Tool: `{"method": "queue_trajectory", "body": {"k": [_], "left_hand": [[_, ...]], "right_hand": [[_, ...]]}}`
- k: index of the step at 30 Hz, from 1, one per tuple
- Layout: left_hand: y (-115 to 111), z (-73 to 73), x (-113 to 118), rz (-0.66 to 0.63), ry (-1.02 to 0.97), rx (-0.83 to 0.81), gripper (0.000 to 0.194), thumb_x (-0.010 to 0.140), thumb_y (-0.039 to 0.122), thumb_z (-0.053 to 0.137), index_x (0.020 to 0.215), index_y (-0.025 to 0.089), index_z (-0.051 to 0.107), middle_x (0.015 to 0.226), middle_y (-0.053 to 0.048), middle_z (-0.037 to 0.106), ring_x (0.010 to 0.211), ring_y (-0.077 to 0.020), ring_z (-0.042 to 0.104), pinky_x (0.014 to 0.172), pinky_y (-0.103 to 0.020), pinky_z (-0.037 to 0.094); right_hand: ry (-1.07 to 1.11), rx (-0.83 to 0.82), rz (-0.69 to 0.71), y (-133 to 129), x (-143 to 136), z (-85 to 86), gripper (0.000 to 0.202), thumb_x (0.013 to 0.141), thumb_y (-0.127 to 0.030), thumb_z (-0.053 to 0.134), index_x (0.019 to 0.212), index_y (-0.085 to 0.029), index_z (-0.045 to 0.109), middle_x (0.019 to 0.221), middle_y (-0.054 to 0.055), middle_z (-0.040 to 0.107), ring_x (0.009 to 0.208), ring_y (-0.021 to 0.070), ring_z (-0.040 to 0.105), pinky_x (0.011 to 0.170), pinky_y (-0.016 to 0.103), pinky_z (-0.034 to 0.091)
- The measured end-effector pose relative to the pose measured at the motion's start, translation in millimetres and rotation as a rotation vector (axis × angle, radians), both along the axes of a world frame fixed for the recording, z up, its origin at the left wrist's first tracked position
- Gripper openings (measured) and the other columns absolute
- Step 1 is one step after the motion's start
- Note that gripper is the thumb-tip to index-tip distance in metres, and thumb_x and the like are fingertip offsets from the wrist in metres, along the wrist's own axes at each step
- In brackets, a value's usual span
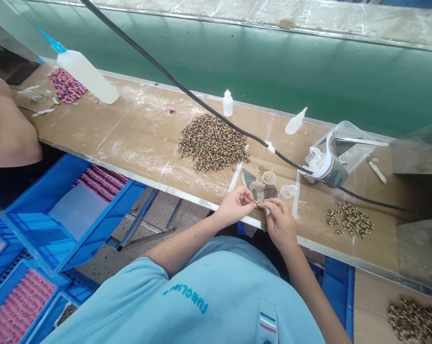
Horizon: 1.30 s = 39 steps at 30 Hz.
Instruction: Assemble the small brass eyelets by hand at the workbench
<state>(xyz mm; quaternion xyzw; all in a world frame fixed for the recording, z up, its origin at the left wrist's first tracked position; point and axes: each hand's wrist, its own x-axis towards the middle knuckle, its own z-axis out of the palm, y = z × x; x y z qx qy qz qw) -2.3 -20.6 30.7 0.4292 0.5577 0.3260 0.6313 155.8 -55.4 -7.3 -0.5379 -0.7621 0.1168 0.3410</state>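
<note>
In the head view, a tiny dark piece [256, 203] is held just above the table's near edge, pinched by the closed fingertips of both the left hand [235, 206] and the right hand [281, 224], presumably so that it is steadied from two sides. A scrap of white material is also held in the right hand; its nature cannot be told. Just beyond, a camouflage-patterned cloth [261, 189] is laid flat, perhaps to shield the brown tabletop [144, 143]. A round clear plastic dish [269, 178] is set on it, seemingly for easy reach.
</note>
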Motion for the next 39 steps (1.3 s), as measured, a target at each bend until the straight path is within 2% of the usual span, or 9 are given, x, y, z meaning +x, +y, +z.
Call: {"method": "queue_trajectory", "body": {"k": [12,23,27,33,39], "left_hand": [[-3,-7.3,1,-0.004,-0.002,0.068,0.016,0.067,0.006,0.061,0.068,0.015,0.048,0.06,0.005,0.051,0.057,-0.0056,0.049,0.059,-0.018,0.039],[-5,-8.1,-3,-0.019,-0.056,0.072,0.014,0.068,0.011,0.064,0.072,0.015,0.051,0.061,0.004,0.052,0.057,-0.0056,0.048,0.058,-0.018,0.039],[-5,-9.7,-3,-0.011,-0.073,0.071,0.014,0.067,0.012,0.066,0.072,0.014,0.053,0.062,0.004,0.054,0.058,-0.0058,0.049,0.058,-0.018,0.04],[-8,-16.2,-7,-0.012,-0.199,0.055,0.016,0.068,0.019,0.068,0.082,0.013,0.063,0.07,0.0,0.063,0.064,-0.008,0.056,0.065,-0.021,0.046],[-13,-19.9,-11,0.054,-0.316,0.025,0.025,0.064,0.029,0.075,0.078,0.012,0.062,0.07,-0.002,0.065,0.066,-0.0106,0.062,0.069,-0.025,0.051]], "right_hand": [[-0.239,0.104,0.02,3,2,-1.9,0.027,0.087,-0.013,0.041,0.095,-0.024,0.065,0.095,0.004,0.061,0.072,0.0134,0.056,0.064,0.027,0.043],[0.058,-0.064,0.024,4,4,1.5,0.028,0.085,-0.013,0.04,0.097,-0.025,0.062,0.095,0.004,0.06,0.09,0.0168,0.058,0.075,0.031,0.049],[0.042,-0.091,0.042,4,4,2.0,0.028,0.085,-0.014,0.04,0.096,-0.025,0.063,0.096,0.004,0.06,0.091,0.0181,0.059,0.075,0.033,0.048],[0.078,-0.086,0.038,2,3,1.9,0.026,0.087,-0.015,0.039,0.097,-0.024,0.062,0.097,0.005,0.061,0.092,0.0173,0.059,0.078,0.032,0.049],[0.136,-0.085,0.009,0,2,1.1,0.023,0.089,-0.019,0.041,0.098,-0.023,0.062,0.097,0.005,0.062,0.093,0.017,0.059,0.08,0.033,0.05]]}}
